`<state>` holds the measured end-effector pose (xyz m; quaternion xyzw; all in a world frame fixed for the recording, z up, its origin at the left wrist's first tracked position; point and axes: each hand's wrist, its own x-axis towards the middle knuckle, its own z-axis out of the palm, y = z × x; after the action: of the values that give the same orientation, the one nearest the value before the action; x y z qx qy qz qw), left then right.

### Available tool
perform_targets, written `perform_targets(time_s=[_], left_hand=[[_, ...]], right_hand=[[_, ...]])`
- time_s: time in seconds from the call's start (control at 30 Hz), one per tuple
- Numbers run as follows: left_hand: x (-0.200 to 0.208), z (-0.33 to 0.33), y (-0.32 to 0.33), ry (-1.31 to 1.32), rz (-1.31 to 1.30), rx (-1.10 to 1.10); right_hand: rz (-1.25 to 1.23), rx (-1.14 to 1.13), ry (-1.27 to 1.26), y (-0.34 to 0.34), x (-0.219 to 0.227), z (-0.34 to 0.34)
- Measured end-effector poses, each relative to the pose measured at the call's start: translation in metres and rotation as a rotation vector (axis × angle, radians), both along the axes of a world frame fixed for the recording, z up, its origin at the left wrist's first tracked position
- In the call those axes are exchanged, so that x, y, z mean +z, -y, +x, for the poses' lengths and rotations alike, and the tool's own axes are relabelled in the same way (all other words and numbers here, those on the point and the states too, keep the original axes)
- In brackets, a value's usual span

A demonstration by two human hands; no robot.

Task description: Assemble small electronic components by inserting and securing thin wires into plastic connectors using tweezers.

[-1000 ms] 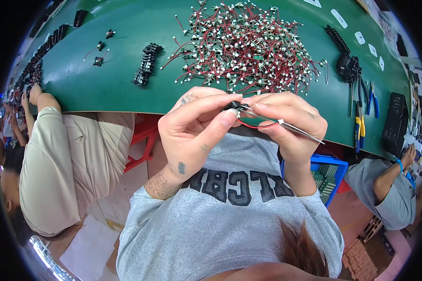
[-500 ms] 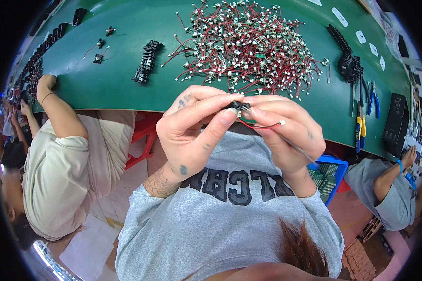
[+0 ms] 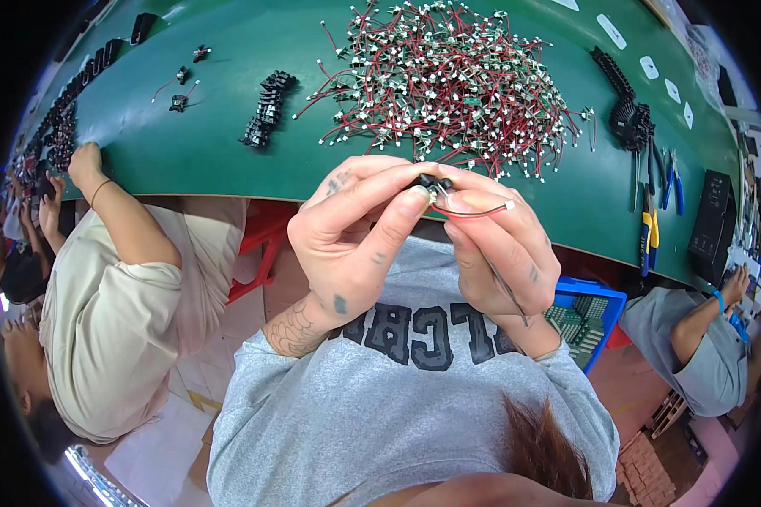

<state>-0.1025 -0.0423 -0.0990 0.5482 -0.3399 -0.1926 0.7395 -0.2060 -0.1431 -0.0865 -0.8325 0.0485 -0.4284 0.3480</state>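
Observation:
My left hand point(image 3: 351, 241) pinches a small black plastic part point(image 3: 431, 181) between thumb and fingers, just over the table's near edge. A red and black wire lead point(image 3: 473, 214) trails from it to the right, ending in a white plug beside my right fingers. In my right hand point(image 3: 511, 249) is a pair of thin metal tweezers point(image 3: 503, 286), slanting down past the palm. Their tip is at the black part, where my right fingertips also touch. Fingers partly cover the part, so its details are hidden.
A large heap of wired connectors point(image 3: 448, 84) covers the green table point(image 3: 177, 156) ahead. Black parts stand in a row point(image 3: 268, 108) to the left. Pliers point(image 3: 648, 232) and a black box point(image 3: 713, 224) lie right. A blue crate point(image 3: 590, 321) holds circuit boards. Co-workers sit on both sides.
My right hand has turned and drawn inward to the left, and the tweezers now slant more steeply. The left hand has shifted slightly right. Both stay at the black part.

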Motion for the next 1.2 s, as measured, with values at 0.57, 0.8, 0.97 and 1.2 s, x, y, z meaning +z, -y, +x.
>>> perform_targets(time_s=[0.57,0.8,0.97,1.2], left_hand=[[0.022,0.027,-0.001,-0.375,0.178,-0.231],[0.035,0.054,0.003,-0.237,0.362,-0.435],[0.034,0.062,0.010,-0.209,0.386,-0.574],[0.021,0.057,0.009,-0.249,0.307,-0.491]], right_hand=[[-0.045,-0.055,-0.051,-0.001,0.005,-0.001],[-0.054,-0.023,-0.071,0.001,0.007,-0.005],[-0.060,-0.032,-0.097,0.001,0.004,-0.006],[-0.030,0.010,-0.098,0.008,0.003,-0.001]])
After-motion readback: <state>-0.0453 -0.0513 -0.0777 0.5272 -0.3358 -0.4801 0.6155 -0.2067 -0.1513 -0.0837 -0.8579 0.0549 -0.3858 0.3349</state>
